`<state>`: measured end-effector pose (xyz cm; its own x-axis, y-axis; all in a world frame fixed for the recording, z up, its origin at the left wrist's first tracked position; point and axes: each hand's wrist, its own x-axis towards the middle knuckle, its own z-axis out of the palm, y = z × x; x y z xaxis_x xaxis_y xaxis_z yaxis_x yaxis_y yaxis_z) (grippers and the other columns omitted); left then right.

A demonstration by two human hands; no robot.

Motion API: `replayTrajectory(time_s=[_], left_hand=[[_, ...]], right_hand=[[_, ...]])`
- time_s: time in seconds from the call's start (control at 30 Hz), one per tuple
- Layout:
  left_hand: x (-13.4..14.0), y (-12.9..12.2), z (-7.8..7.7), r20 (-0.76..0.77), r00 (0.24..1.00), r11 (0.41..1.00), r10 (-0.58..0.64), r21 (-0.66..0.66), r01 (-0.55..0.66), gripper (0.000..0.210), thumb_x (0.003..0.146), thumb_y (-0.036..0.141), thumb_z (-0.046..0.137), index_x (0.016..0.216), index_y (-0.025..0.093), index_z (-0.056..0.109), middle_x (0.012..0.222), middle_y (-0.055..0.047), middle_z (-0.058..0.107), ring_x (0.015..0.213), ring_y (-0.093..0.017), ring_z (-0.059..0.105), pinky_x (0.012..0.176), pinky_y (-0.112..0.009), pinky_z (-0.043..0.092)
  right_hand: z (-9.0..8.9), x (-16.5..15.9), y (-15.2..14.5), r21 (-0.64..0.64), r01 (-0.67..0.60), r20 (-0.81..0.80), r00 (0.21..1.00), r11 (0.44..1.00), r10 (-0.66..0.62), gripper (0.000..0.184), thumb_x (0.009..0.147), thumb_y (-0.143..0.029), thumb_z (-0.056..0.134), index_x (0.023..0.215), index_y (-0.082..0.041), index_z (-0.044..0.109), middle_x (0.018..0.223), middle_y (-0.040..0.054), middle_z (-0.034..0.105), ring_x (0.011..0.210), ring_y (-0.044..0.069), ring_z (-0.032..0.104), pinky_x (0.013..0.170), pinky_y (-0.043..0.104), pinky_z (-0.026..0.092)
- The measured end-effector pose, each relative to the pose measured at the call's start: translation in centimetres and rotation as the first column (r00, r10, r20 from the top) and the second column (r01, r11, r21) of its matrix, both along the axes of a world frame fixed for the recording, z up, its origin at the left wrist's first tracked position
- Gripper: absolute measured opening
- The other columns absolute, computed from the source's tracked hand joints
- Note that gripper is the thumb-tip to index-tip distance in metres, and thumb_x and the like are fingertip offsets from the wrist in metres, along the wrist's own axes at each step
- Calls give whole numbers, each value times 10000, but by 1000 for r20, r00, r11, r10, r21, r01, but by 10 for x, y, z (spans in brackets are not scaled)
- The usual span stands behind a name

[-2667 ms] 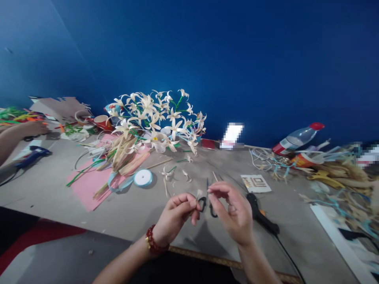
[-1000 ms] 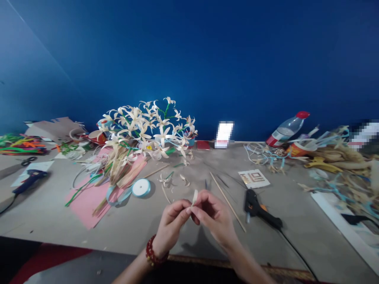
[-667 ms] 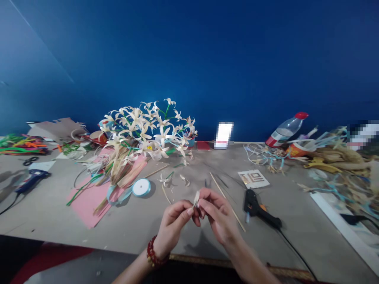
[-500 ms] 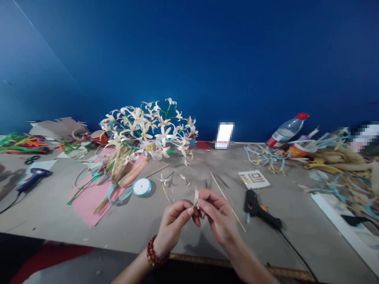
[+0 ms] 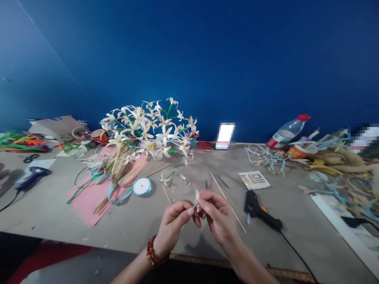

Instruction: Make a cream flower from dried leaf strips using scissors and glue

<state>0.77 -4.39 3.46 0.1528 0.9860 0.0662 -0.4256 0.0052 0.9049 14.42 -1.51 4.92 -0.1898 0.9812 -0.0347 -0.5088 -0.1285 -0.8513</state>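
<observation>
Low over the front of the grey table, my left hand [image 5: 179, 221] and my right hand [image 5: 217, 213] meet fingertip to fingertip. Between them they pinch a small cream flower [image 5: 197, 196], with one pale petal standing up. My left thumb and fingers close on its lower end; my right thumb and fingers grip its side. Much of the flower is hidden behind the fingers. Just beyond my hands lie a loose white flower [image 5: 166, 180] and a curled petal piece [image 5: 185, 180]. A thin wooden stick [image 5: 227, 202] runs behind my right hand.
A large bunch of white flowers [image 5: 148, 126] stands at the back. A black glue gun [image 5: 260, 211] with a cord lies right; a blue glue gun [image 5: 34, 176] lies left. A ribbon roll [image 5: 142, 187] rests near pink paper [image 5: 89, 205]. A bottle [image 5: 288, 132] leans at back right.
My fingers have shifted only slightly around the flower, and its upright petal has turned a little. The things on the table stay where they were.
</observation>
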Motion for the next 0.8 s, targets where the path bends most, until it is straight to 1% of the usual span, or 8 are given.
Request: replayTrajectory(time_s=[0.17, 0.27, 0.4, 0.5, 0.6, 0.8], left_hand=[[2, 1, -2, 67, 998, 1000, -7, -19, 9, 180, 931, 251, 632, 814, 147, 720, 690, -40, 723, 736, -177, 646, 800, -299, 468], [4, 0, -2, 80, 997, 1000, 3, -21, -1, 179, 930, 249, 633, 808, 152, 723, 686, -35, 727, 735, -175, 647, 808, -298, 469], [5, 0, -1, 71, 997, 1000, 24, -22, -22, 189, 930, 253, 629, 800, 152, 720, 687, -34, 723, 737, -179, 649, 819, -304, 466], [5, 0, -1, 65, 997, 999, 37, -32, -35, 211, 922, 285, 640, 786, 144, 719, 683, -42, 718, 728, -188, 649, 801, -311, 470], [6, 0, 0, 50, 998, 998, 42, -39, -40, 234, 914, 316, 647, 769, 145, 716, 669, -43, 714, 737, -197, 652, 800, -316, 471], [6, 0, -1, 25, 998, 997, 52, -57, -51, 251, 905, 346, 652, 756, 151, 706, 664, -45, 717, 738, -203, 651, 808, -323, 469]], right_hand=[[-4, -2, -1, 6, 29, -58, 998, 1000, -28, 139, 748, -301, 805, 725, -199, 714, 573, -21, 628, 435, 100, 517, 382, 210, 422], [-4, -4, -2, 7, 44, -76, 996, 999, -44, 124, 753, -283, 803, 719, -199, 718, 569, -19, 627, 437, 99, 521, 381, 206, 423], [0, -5, -2, 41, 60, -56, 997, 997, -58, 119, 765, -273, 794, 709, -201, 718, 584, -23, 616, 432, 91, 525, 388, 202, 415], [4, -5, -1, 77, 89, -37, 996, 993, -86, 127, 750, -271, 804, 692, -201, 715, 626, -18, 614, 447, 89, 527, 376, 195, 409], [5, -5, -1, 90, 108, -22, 994, 990, -106, 137, 737, -281, 811, 681, -200, 717, 626, -12, 614, 450, 95, 524, 364, 196, 416], [1, -6, -2, 38, 83, -62, 995, 996, -81, 137, 734, -284, 818, 696, -197, 719, 588, -21, 610, 425, 92, 515, 365, 198, 403]])
